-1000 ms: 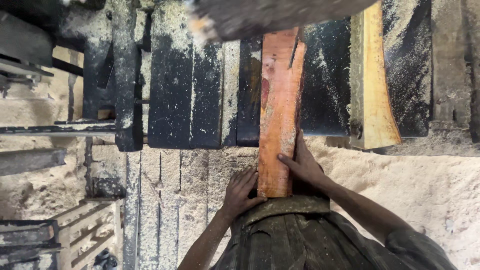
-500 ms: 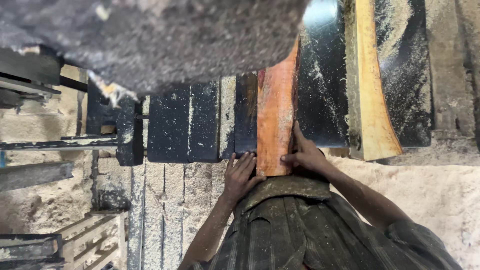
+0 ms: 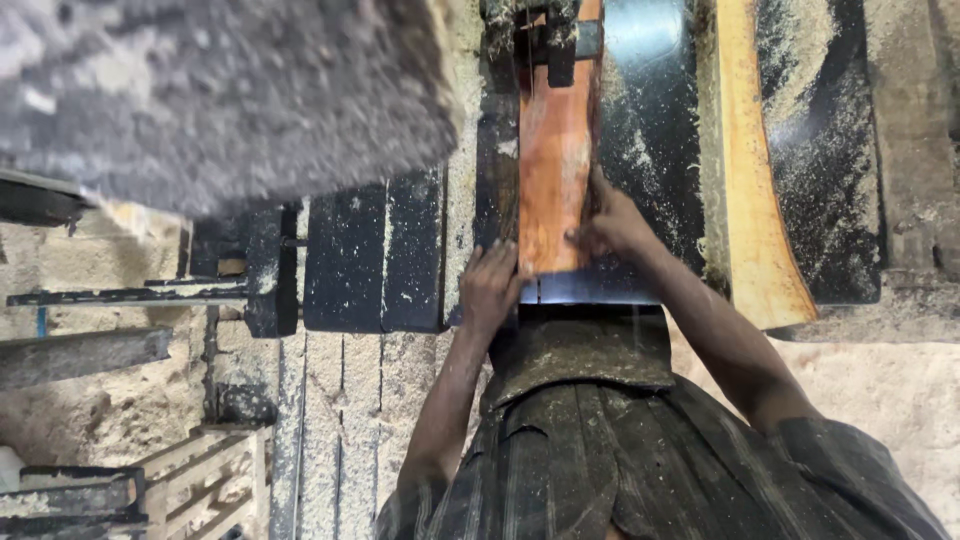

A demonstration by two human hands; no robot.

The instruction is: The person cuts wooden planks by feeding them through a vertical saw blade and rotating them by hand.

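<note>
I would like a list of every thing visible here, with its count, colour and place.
reddish-orange wooden plank: 1, on the black table, under both hands
black metal saw table: 1, sawdust-covered, centre and right
yellow-orange wooden slab: 1, right of the plank
dark saw guide: 1, top, over the plank's far end
pale sawdust floor: right and left
wooden crate: 1, lower left
left hand: at the plank's near left corner
right hand: flat on the plank's right edge
</note>
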